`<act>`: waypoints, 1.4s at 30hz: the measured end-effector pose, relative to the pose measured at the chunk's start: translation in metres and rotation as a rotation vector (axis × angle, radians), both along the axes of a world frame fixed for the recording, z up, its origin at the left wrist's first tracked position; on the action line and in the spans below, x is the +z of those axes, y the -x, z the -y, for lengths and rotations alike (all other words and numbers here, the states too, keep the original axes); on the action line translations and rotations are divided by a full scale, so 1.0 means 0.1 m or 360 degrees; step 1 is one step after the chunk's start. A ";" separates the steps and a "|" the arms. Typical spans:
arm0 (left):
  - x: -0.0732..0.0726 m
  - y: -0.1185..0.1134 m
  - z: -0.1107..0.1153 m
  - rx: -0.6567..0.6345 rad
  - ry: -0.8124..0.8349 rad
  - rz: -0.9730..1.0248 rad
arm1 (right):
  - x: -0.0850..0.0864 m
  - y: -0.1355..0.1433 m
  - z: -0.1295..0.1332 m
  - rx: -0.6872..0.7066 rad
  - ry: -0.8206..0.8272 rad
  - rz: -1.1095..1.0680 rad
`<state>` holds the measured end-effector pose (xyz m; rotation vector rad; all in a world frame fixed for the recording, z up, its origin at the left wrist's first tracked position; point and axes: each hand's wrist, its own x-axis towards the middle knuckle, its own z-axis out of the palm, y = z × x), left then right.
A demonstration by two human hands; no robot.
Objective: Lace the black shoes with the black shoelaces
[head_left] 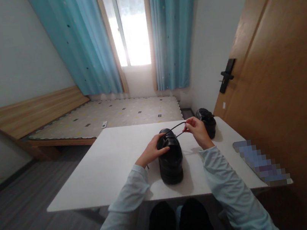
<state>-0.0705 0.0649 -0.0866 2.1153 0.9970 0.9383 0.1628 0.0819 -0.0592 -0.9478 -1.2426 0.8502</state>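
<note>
A black shoe [172, 168] stands on the white table [101, 172], its toe pointing away from me and its heel near the front edge. My left hand [154, 150] rests on the shoe's left side, fingers around the upper and thumb over the opening. To the right of the shoe, my right hand [198, 131] pinches a black shoelace [178, 125] between thumb and fingers, raised above the table. The lace runs taut from the shoe to these fingers. Behind my right hand, a second black shoe [210, 123] stands at the table's back right.
A blurred, pixelated flat item [260, 162] lies along the table's right edge. Beyond the table is a bed [121, 114] with a small white remote [104, 124] on it. A wooden door [280, 73] is at the right, and blue curtains [91, 43] flank the window.
</note>
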 end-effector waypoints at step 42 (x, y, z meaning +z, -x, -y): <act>0.00 0.04 0.00 0.0167 0.0114 0.0203 | 0.42 -0.59 0.06 -0.0412 -0.0385 -0.0574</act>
